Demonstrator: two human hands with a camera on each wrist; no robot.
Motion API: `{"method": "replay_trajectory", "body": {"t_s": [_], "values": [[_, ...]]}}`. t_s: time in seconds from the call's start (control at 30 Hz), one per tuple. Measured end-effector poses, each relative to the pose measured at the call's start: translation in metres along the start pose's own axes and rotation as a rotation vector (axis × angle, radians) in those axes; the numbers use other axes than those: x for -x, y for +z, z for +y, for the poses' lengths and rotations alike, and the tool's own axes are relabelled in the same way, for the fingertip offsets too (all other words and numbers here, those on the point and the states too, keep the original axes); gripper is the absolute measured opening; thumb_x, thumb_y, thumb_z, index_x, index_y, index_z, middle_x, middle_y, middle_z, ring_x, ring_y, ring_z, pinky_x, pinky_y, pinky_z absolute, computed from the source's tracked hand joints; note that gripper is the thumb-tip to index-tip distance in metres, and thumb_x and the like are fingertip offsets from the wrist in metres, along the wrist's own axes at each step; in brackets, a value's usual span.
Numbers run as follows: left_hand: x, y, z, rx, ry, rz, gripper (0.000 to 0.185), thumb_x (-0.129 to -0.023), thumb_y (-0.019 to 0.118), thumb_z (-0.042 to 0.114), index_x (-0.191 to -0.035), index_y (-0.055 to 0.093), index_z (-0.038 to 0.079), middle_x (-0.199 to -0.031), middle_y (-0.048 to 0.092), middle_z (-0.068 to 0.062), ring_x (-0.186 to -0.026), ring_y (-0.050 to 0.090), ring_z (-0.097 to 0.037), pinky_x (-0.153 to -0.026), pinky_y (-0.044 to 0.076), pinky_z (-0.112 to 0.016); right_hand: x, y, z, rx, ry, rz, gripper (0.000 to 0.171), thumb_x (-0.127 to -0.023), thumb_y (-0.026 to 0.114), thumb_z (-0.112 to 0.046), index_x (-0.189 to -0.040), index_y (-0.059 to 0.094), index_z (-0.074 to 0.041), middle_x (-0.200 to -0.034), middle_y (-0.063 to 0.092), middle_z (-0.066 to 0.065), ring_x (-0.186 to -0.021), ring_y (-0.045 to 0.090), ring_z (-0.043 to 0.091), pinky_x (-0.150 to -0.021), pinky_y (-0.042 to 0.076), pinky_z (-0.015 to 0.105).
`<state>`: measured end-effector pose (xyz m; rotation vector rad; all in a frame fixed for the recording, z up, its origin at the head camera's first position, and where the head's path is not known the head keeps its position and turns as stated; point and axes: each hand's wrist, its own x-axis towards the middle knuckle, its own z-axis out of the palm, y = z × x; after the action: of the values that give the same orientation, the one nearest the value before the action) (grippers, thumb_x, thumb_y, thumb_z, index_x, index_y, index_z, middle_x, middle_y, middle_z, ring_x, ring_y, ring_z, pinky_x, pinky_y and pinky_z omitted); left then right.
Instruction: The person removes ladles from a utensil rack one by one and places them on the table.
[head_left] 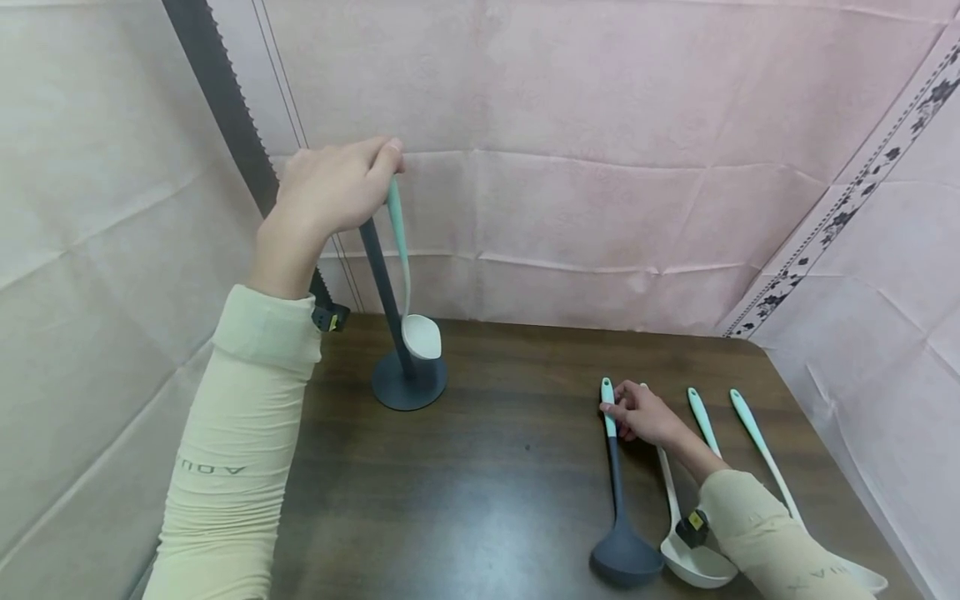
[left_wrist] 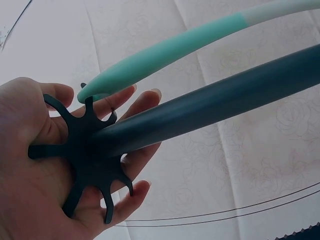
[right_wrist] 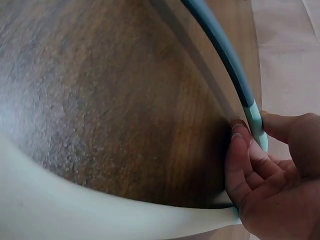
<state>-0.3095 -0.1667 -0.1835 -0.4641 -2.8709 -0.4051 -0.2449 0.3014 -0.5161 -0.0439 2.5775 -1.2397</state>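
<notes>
My left hand (head_left: pixel 333 187) grips the top of a dark utensil stand (head_left: pixel 386 283). In the left wrist view the fingers (left_wrist: pixel 142 102) bend over the stand's hooks, with the palm against their tips. A white ladle (head_left: pixel 422 337) with a mint handle hangs from one hook, bowl down beside the pole. On the right of the table, my right hand (head_left: pixel 648 417) pinches the mint handle end of a dark grey ladle (head_left: pixel 626 552) between thumb and fingers. Next to it lies a white ladle-like utensil (head_left: pixel 697 567), its handle partly hidden by that hand.
Two more mint handles (head_left: pixel 701 417) (head_left: pixel 750 425) lie farther right, partly under the right forearm; a white utensil end (head_left: pixel 862 575) shows beyond the sleeve. The stand's round base (head_left: pixel 390 392) is at the back left of the brown wooden table (head_left: pixel 495 467). Pale cloth (head_left: pixel 562 233) hangs around the table.
</notes>
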Motion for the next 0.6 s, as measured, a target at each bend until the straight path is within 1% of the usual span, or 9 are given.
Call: {"method": "replay_trajectory", "body": {"t_s": [0.07,0.13,0.3,0.4,0.43,0.5,0.6], "values": [[-0.0004,0.0002,0.0008,-0.001,0.003,0.002,0.074,-0.108,0.004,0.056,-0.15,0.057,0.026,-0.117,0.065,-0.009,-0.104,0.056,-0.034,-0.088,0.035,-0.049,0.0002,0.0003,0.0012,0.004,0.008,0.007,0.037,-0.105,0.069,-0.028,-0.122,0.053,0.0,-0.08,0.066,0.01,-0.07,0.065,0.023,-0.064,0.059,0.037],[-0.0007,-0.0001,0.0014,0.001,0.003,0.001,0.074,-0.108,0.004,0.056,-0.15,0.056,0.026,-0.12,0.066,-0.008,-0.106,0.057,-0.035,-0.09,0.036,-0.05,0.0005,0.0002,0.0021,0.018,-0.002,0.011,0.036,-0.104,0.07,-0.029,-0.119,0.054,0.0,-0.079,0.066,0.01,-0.069,0.065,0.023,-0.064,0.058,0.037],[-0.0002,-0.0019,0.0013,0.006,-0.008,-0.013,0.074,-0.108,0.004,0.057,-0.153,0.055,0.027,-0.139,0.065,-0.008,-0.115,0.058,-0.037,-0.096,0.038,-0.055,0.0006,0.0007,0.002,0.064,-0.042,0.027,0.029,-0.102,0.073,-0.027,-0.108,0.057,-0.003,-0.077,0.066,0.008,-0.065,0.064,0.023,-0.061,0.058,0.037],[0.0003,-0.002,0.0007,0.003,-0.013,-0.016,0.074,-0.108,0.003,0.057,-0.155,0.053,0.027,-0.146,0.063,-0.007,-0.118,0.058,-0.037,-0.093,0.038,-0.054,0.0002,0.0015,0.0025,0.07,-0.049,0.028,0.027,-0.102,0.073,-0.025,-0.106,0.058,-0.004,-0.076,0.066,0.007,-0.064,0.063,0.023,-0.061,0.058,0.037],[0.0006,-0.0018,0.0007,0.003,-0.014,-0.015,0.074,-0.108,0.003,0.056,-0.155,0.053,0.027,-0.146,0.063,-0.007,-0.117,0.057,-0.036,-0.093,0.037,-0.054,0.0002,0.0016,0.0026,0.069,-0.048,0.027,0.027,-0.102,0.073,-0.025,-0.106,0.058,-0.004,-0.076,0.066,0.007,-0.064,0.063,0.023,-0.061,0.058,0.037],[0.001,-0.0013,0.001,0.002,-0.012,-0.01,0.074,-0.108,0.004,0.055,-0.154,0.054,0.027,-0.14,0.065,-0.007,-0.114,0.057,-0.036,-0.091,0.037,-0.053,0.0001,0.0015,0.0032,0.066,-0.052,0.02,0.026,-0.102,0.073,-0.025,-0.106,0.057,-0.003,-0.076,0.066,0.007,-0.065,0.063,0.023,-0.061,0.058,0.037],[0.0015,-0.0011,0.0022,-0.002,-0.01,-0.001,0.072,-0.108,0.004,0.053,-0.153,0.054,0.026,-0.121,0.066,-0.009,-0.107,0.055,-0.035,-0.09,0.036,-0.052,0.0004,-0.0005,0.0033,0.051,-0.065,-0.003,0.026,-0.103,0.071,-0.024,-0.108,0.058,-0.002,-0.078,0.065,0.008,-0.068,0.063,0.023,-0.062,0.058,0.037]]}}
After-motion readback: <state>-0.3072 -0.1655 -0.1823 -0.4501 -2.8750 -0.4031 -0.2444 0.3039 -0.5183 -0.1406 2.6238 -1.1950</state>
